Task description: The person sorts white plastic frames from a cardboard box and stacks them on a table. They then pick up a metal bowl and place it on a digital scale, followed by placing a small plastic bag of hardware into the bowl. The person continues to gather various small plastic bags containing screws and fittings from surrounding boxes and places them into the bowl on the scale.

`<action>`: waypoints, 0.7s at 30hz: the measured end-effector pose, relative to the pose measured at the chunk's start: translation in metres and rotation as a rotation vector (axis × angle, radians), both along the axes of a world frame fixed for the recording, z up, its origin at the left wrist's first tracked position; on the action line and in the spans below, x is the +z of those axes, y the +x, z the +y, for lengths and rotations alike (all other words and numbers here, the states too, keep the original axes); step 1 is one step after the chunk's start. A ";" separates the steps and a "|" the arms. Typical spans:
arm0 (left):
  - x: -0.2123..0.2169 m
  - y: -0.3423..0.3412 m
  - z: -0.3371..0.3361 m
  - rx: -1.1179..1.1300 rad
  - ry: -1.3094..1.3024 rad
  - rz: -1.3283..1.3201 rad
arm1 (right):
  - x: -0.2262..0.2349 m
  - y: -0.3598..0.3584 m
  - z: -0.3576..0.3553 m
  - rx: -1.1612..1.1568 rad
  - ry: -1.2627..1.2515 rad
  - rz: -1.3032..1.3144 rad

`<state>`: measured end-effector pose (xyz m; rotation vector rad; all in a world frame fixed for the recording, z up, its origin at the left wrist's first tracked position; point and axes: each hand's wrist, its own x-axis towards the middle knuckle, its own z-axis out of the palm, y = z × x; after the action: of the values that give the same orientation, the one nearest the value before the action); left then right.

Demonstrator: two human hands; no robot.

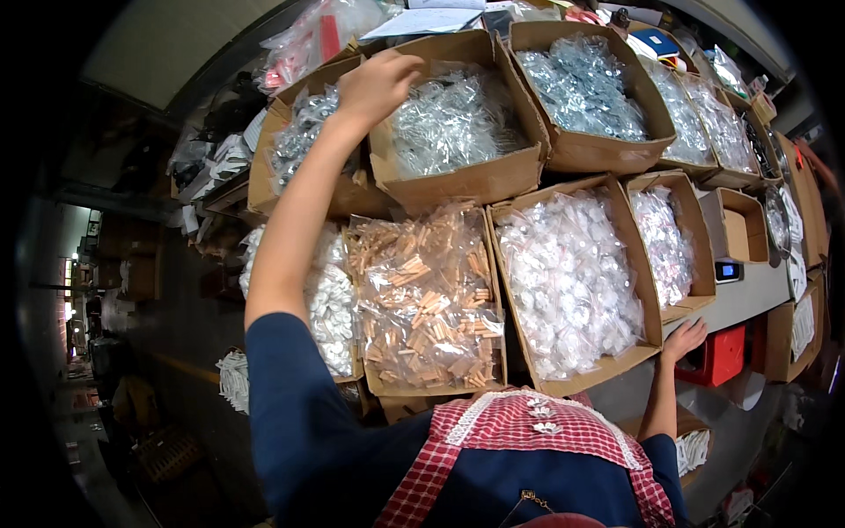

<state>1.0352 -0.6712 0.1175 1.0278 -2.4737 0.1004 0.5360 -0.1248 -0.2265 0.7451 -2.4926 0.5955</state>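
Note:
My left hand (pixel 378 84) is raised over the back left, at the upper wall of a cardboard box (pixel 466 180) of clear bags with silvery contents (pixel 453 123). Its fingers are curled together; whatever they may hold is hidden. Beneath that forearm are another box of clear bags (pixel 304 132) and bags of white pieces (pixel 333 326). My right hand (pixel 685 339) lies on the front edge of the grey table (pixel 748 295), fingers stretched out and holding nothing. Directly before me sit bags of small tan sticks (pixel 422 304) and a box of bagged white parts (pixel 568 273).
More boxes hold bluish bagged parts (pixel 585 88) and mixed bagged pieces (pixel 660 242). A small cardboard box (pixel 735 224) and a small device with a lit display (pixel 728 272) stand at the right. Below the table edge is a red plastic stool (pixel 722 356).

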 end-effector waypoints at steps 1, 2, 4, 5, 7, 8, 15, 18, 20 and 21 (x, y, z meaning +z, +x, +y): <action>-0.005 -0.020 -0.006 0.046 0.035 -0.168 | -0.001 -0.004 0.002 0.000 0.001 0.039; -0.020 -0.027 -0.021 0.142 0.108 -0.349 | -0.002 -0.005 0.002 0.011 -0.009 0.040; -0.064 -0.037 -0.056 0.333 0.246 -0.722 | -0.002 0.001 -0.003 0.029 -0.038 0.009; -0.079 -0.036 -0.063 0.311 0.302 -0.695 | -0.002 0.003 -0.004 0.028 -0.047 -0.003; -0.094 -0.025 -0.077 0.260 0.414 -0.647 | -0.003 0.002 0.000 0.018 -0.062 -0.031; -0.089 -0.024 -0.080 0.202 0.544 -0.617 | -0.005 0.001 0.003 0.043 -0.059 -0.014; -0.037 -0.032 -0.057 0.100 1.167 0.987 | 0.004 0.015 -0.003 0.064 -0.170 -0.032; -0.014 -0.047 -0.061 0.003 1.300 1.319 | 0.006 0.016 -0.002 0.042 -0.175 -0.051; 0.000 -0.075 -0.060 -0.064 1.350 1.332 | 0.006 0.016 -0.003 0.047 -0.181 -0.051; 0.011 -0.089 -0.053 -0.080 1.363 1.280 | 0.007 0.018 -0.007 0.059 -0.200 -0.064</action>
<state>0.9459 -0.7243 0.1288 0.8661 -1.1100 -1.8069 0.5538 -0.1314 -0.2193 0.7349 -2.4292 0.8881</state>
